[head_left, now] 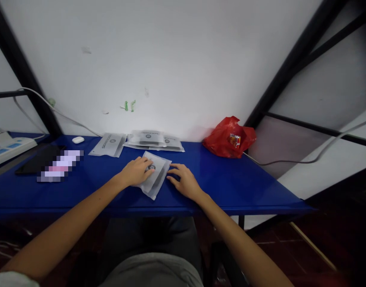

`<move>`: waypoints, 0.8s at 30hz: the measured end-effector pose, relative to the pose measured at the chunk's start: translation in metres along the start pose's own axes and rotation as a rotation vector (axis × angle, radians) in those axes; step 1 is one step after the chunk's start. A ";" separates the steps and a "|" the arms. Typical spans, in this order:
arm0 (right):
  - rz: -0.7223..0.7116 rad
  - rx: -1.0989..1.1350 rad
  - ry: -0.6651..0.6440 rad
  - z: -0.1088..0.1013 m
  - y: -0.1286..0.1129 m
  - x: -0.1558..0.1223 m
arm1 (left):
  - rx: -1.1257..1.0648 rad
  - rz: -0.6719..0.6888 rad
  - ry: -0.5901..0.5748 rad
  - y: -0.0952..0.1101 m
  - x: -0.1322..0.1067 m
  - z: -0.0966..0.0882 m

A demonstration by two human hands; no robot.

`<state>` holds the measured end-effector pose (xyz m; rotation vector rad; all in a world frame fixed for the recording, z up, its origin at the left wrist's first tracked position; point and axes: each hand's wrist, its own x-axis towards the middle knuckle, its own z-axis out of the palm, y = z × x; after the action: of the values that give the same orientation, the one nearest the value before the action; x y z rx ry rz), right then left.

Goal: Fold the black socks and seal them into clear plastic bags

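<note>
Two bare hands at frame centre: left hand (137,170) lies flat, fingers loosely spread, on one translucent flat plastic pouch (158,176) on the blue counter (231,183), partly hiding its dark round contents. Right hand (184,181) lies flat just beside it, fingers spread, holding nothing. Three similar pouches (147,138) overlap behind, labels unreadable. One crumpled red plastic bag (221,139) at right holds an orange packet (235,139).
</note>
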<state>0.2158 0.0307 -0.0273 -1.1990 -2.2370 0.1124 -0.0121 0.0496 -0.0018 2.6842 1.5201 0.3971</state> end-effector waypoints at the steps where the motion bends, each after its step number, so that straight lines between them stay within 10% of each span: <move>1: 0.000 -0.001 -0.009 0.001 0.000 0.001 | 0.010 0.001 0.027 0.000 -0.001 0.001; 18: 0.348 0.015 -0.177 0.016 -0.026 0.020 | -0.200 -0.087 0.233 -0.003 -0.010 0.009; 24: 0.375 0.128 -0.238 0.016 -0.022 0.028 | -0.277 -0.419 0.240 -0.030 -0.001 0.007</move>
<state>0.1789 0.0431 -0.0201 -1.5886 -2.1328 0.5637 -0.0361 0.0654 -0.0132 2.1006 1.8684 0.8526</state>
